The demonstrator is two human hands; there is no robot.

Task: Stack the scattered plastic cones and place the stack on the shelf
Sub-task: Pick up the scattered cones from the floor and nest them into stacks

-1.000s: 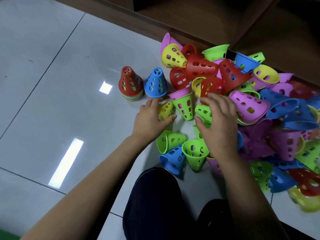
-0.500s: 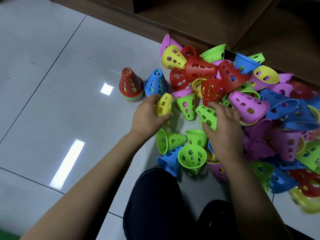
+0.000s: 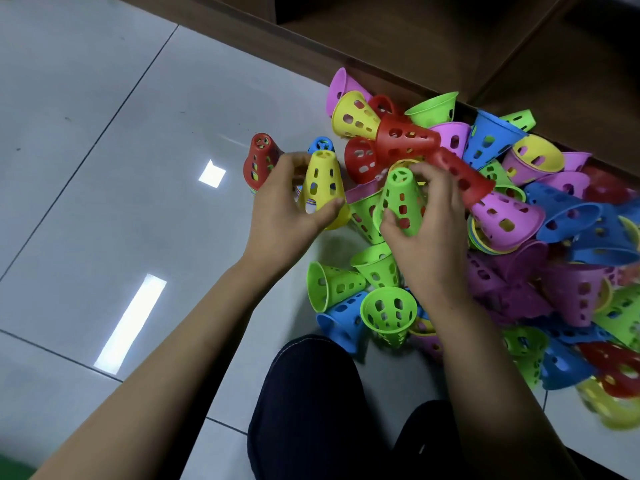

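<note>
The left grip (image 3: 287, 216) is curled round the lower wall of a yellow cone (image 3: 322, 183), thumb on the near side and fingers behind, with the narrow top up. The right grip (image 3: 429, 237) pinches a green cone (image 3: 401, 202), thumb on its near wall and fingers over the far side; this one is also upright, just beside the yellow one at its three o'clock.

Both cones look thin-walled, light and fairly stiff, pierced with holes. The plastic is smooth and likely a little slippery, so holding the wall at mid-height, with fingertips catching the holes, seems surer than holding the flared rim. The wide mouth should drop over a narrow top with little force.

At eleven o'clock of the left grip stands a red-topped stack (image 3: 259, 161) on the floor (image 3: 104, 168), with a blue-topped stack (image 3: 321, 145) beside it. The loose pile (image 3: 519, 220) spreads from twelve to four o'clock of the right grip. The wooden shelf (image 3: 415, 36) runs beyond it at twelve o'clock.
</note>
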